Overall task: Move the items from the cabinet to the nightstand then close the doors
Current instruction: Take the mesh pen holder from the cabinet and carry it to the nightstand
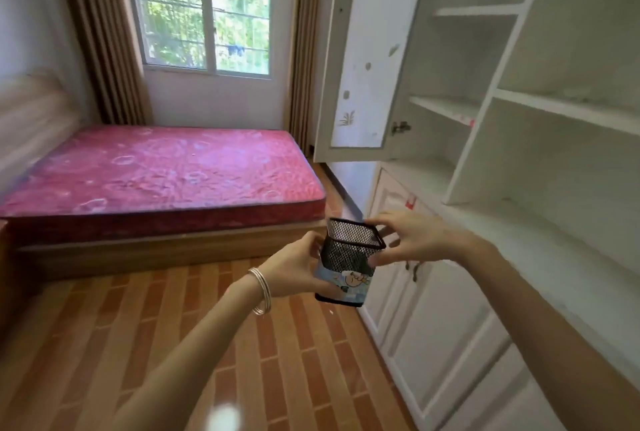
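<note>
Left hand [294, 266] and right hand [412, 240] both grip mesh pen holder [349, 259], just beside open white cabinet [519, 101]

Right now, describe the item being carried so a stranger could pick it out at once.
Start at the white built-in cabinet with open shelves on the right, then drop to its lower doors. In front of them, the left hand and right hand hold a square black wire-mesh pen holder. Only it is dark mesh, with a blue cartoon band round its lower half.
</note>
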Available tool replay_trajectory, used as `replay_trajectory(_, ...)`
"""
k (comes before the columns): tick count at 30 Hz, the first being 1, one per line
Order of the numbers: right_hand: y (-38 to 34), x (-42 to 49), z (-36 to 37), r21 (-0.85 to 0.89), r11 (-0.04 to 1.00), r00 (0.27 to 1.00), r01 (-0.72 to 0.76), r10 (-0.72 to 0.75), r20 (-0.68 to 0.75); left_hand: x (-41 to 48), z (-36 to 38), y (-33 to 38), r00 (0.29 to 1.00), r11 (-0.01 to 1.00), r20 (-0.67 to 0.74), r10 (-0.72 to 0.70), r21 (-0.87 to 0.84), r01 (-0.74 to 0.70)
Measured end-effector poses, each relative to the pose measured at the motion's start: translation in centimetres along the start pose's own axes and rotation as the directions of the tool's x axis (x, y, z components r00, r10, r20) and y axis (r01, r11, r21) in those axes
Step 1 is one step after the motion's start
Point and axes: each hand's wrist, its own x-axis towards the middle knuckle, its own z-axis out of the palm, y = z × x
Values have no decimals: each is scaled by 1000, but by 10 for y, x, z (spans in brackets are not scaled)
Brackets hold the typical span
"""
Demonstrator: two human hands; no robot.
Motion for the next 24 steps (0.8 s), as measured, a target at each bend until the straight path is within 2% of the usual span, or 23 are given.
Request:
replay_trajectory(3,-12,72,13,-34,993,989,116,-112,91,-3,-33,-41,991,991,-46,-126,29,127)
replay_trajectory(7,-27,168,21,-50,974,968,219,-210,139,6,-81,-89,958,963,-102,-267,16,270)
replay_trajectory(10,-46,226,22,32,956,940,291,-292,177,8,-115,-116,924,935,-160,-348,7,354)
replay_trajectory(15,-83,301,37,99,902,869,421,-432,241,-10,-154,-162,848,881,-254,-466,-50,470)
replay_trajectory(18,-106,339,56,62,856,809,513,-506,299,-27,-172,-190,803,846,-280,-526,-69,529)
replay_trajectory(24,-166,420,92,80,789,708,609,-586,394,-60,-211,-244,719,791,-351,-600,-123,599)
